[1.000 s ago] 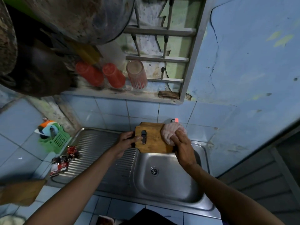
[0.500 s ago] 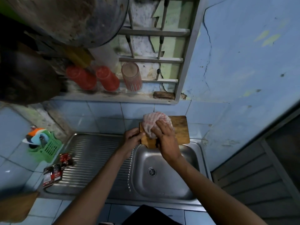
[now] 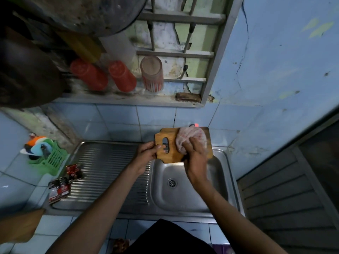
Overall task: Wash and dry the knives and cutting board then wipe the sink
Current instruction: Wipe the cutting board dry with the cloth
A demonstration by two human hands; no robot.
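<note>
Wooden cutting board held over the back of the sink basin. Left hand grips its handle end, fingers curled round the edge by the slot. Right hand clamps a bunched checked cloth against the board face. Looks like the drying step: board apparently washed, being wiped. No knives visible, so can't tell their status. Sink wipe seems still to do.
</note>
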